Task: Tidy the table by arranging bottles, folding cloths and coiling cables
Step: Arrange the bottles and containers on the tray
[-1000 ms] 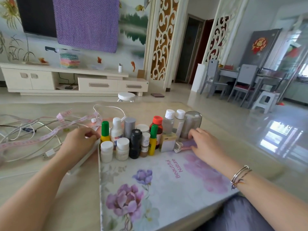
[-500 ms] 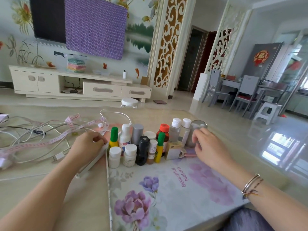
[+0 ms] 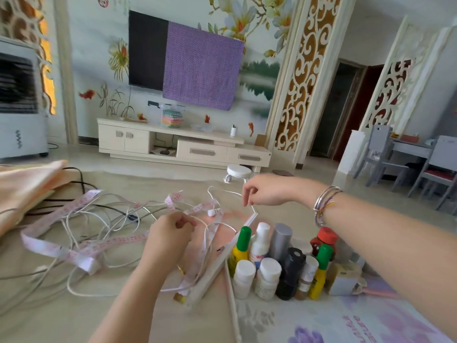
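Several small bottles (image 3: 279, 266) stand grouped at the back left corner of a floral mat (image 3: 346, 323). Left of them lies a tangle of white cables (image 3: 99, 231) and a pink measuring tape (image 3: 61, 248) on the beige table (image 3: 49, 305). My left hand (image 3: 170, 233) is curled over the tangle and pinches a white cable. My right hand (image 3: 267, 191) reaches across above the bottles and pinches the same thin white cable (image 3: 223, 191) at its far end.
An orange cloth (image 3: 22, 184) lies crumpled at the table's far left, with a black cable (image 3: 81, 184) beside it. A white flat strip (image 3: 215, 266) lies along the mat's left edge. Beyond the table are a TV cabinet (image 3: 183, 144) and a white stool (image 3: 238, 172).
My right hand has left the bottles and moved up and left to pinch the white cable. My left hand shifted from the mat's corner to the cable tangle. The view has turned left.
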Demonstrator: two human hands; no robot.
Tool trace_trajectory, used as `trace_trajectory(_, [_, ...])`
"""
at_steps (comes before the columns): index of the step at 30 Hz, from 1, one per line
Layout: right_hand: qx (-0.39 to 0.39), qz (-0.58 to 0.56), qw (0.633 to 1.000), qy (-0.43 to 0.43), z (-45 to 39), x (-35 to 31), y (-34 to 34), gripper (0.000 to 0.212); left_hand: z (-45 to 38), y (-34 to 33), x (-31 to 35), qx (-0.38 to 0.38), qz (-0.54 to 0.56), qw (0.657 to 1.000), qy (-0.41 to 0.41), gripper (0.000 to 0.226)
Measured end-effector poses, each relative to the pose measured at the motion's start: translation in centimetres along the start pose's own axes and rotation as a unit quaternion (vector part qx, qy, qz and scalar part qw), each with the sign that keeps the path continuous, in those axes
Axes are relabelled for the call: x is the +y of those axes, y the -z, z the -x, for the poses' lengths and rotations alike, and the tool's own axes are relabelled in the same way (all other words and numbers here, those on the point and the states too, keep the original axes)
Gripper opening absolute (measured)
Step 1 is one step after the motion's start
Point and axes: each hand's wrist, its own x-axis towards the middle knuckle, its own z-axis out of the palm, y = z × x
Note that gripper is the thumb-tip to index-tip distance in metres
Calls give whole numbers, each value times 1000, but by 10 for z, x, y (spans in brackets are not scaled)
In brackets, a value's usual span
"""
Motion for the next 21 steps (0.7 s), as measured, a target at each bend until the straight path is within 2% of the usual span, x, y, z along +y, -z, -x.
trace_trajectory(3, [-99,40,994,9,-38,-8,-4,39,-9,9,-7,16,-7,1000,16,27])
trace_trajectory(7, [-151,88,984,32,-72,-16,-17,42,-18,13,-14,22,-9,999,41,27])
trace_trajectory(10, [-114,85,986,86,-90,-24,-32,34,-21,11,-16,20,-20,998,51,27])
trace_trajectory(13, [-74,83,986,125,-104,-30,-44,34,-22,12,-19,19,-22,998,61,28])
trace_trajectory(21, [-64,150,978,132,-119,-33,-57,20,-19,12,-20,17,-34,997,60,28])
